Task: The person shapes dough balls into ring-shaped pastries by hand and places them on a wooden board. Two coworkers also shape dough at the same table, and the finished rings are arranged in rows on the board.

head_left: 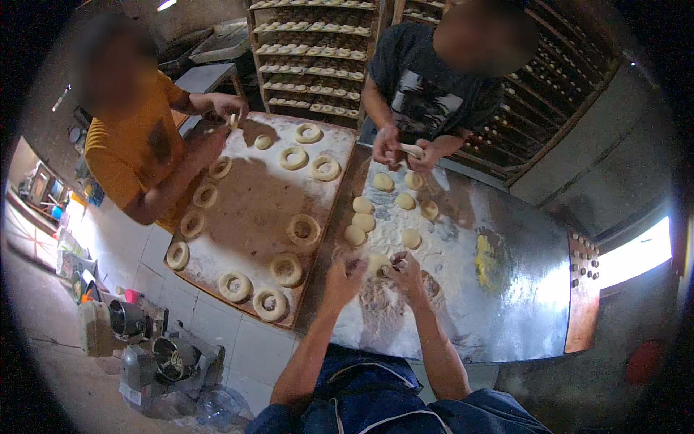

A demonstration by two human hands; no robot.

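A pale piece of dough (378,265) is between my two hands, over the floured near part of the metal table. My left hand (345,278) has its fingers curled in at the left edge of the dough. On the other side, my right hand (407,276) pinches the dough with bent fingertips. Its exact shape is partly hidden by my fingers. Just beyond lie several round dough balls, among them a dough ball (411,239) to the right and another dough ball (355,235) to the left.
Left of the metal table (535,289), a floured wooden board (246,195) carries several dough rings (235,286). A person in orange (137,145) and another in a dark shirt (441,94) work dough. Racks (311,50) of shaped dough stand behind. Yellow smears (486,262) mark the metal.
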